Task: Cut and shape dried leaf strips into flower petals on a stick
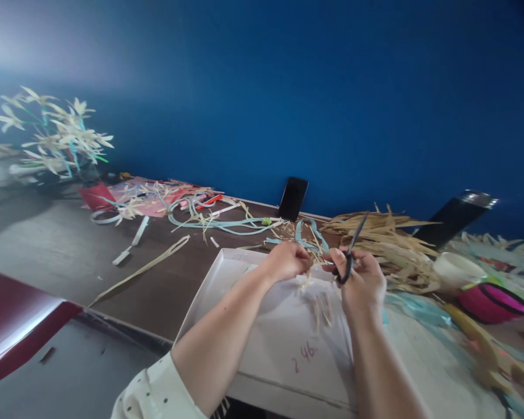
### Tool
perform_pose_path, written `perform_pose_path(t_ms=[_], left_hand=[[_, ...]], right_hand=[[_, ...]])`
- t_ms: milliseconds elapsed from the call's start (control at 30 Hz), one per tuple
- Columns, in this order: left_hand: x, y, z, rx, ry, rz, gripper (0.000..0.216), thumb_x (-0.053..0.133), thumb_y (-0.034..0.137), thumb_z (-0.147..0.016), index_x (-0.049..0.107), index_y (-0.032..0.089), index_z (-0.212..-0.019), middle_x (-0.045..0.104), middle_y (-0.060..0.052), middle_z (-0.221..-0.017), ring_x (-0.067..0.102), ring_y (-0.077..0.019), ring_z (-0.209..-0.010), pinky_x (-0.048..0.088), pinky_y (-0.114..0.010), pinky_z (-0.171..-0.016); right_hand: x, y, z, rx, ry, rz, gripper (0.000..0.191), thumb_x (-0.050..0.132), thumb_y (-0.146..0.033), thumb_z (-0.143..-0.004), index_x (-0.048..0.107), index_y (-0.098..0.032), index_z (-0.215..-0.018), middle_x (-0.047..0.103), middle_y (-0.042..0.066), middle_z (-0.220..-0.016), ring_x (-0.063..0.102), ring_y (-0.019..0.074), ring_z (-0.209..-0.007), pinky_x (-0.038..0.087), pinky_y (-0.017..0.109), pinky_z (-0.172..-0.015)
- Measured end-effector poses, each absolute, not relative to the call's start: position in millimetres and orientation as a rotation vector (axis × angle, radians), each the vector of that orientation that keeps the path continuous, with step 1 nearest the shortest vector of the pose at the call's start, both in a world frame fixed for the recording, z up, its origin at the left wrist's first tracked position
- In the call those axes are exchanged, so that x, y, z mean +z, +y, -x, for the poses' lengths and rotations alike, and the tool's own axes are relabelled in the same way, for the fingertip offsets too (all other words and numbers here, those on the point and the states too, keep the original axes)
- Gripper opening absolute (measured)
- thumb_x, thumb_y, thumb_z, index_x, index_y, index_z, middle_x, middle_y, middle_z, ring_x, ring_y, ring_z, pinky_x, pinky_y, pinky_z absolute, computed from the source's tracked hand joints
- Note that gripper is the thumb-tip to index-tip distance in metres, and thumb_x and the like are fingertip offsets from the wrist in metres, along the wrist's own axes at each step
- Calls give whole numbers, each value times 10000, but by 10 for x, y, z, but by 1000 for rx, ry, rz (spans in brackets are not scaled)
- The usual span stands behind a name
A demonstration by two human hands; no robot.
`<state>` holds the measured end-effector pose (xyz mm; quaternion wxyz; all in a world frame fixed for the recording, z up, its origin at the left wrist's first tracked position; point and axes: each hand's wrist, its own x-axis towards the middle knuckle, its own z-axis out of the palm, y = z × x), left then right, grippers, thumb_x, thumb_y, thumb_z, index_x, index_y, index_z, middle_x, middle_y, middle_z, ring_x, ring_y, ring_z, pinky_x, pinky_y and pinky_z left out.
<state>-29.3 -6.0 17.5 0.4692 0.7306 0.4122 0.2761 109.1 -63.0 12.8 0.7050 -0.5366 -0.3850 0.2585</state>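
Note:
My left hand [290,261] is closed in a pinch above the far part of a white box lid [262,337]. Its fingertips hide what they grip; a small pale scrap [305,283] shows just below them. Close by on the right, my right hand [363,280] is wrapped round a pair of scissors [353,243], dark-handled, with the blades pointing up and away. Several short straw-coloured strips [323,308] lie inside the lid, near reddish handwritten figures [303,356].
Dried husks [375,233] and a dark bottle [449,218] lie on the right. A phone [293,198] leans on the blue wall. Blue cords [222,224] and pale strips [144,267] cover the table's left, with straw flowers [65,137] in a red pot [96,196].

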Motion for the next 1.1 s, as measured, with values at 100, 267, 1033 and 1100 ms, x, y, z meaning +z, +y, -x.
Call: perform_pose_path(t_ms=[100, 267, 1033, 1100], left_hand=[[193, -76, 311, 617, 1083, -1908, 173, 552, 283, -655, 661, 155, -695, 620, -18, -600, 528, -99, -541, 361, -182, -493], [222, -95, 345, 466, 1130, -2077, 159, 559, 250, -647, 646, 156, -553, 610, -37, -541, 503, -116, -495, 336, -211, -485], [233, -177, 234, 907, 1290, -2100, 228, 482, 334, -743, 605, 178, -631, 615, -20, -632, 510, -126, -586, 314, -215, -534], [246, -166, 250, 955, 1360, -2107, 213, 469, 304, -745, 605, 180, -637, 616, -22, -645, 511, -127, -592, 316, -219, -540]], right_hand=[[87, -611, -1110, 540, -876, 1235, 410, 775, -417, -537, 608, -170, -819, 611, -7, -583, 559, 129, -441, 395, 214, -388], [-8, -572, -1187, 425, -947, 1355, 455, 755, -465, -537, 644, -164, -860, 571, -13, -569, 505, 116, -456, 396, 231, -425], [-53, -643, -982, 260, -1494, 1784, 254, 605, -298, -672, 553, -276, -919, 660, -14, -716, 592, 181, -639, 371, 264, -556], [-62, -637, -976, 370, -1505, 1657, 326, 629, -279, -648, 563, -272, -968, 671, -8, -766, 609, 189, -698, 408, 278, -608]])
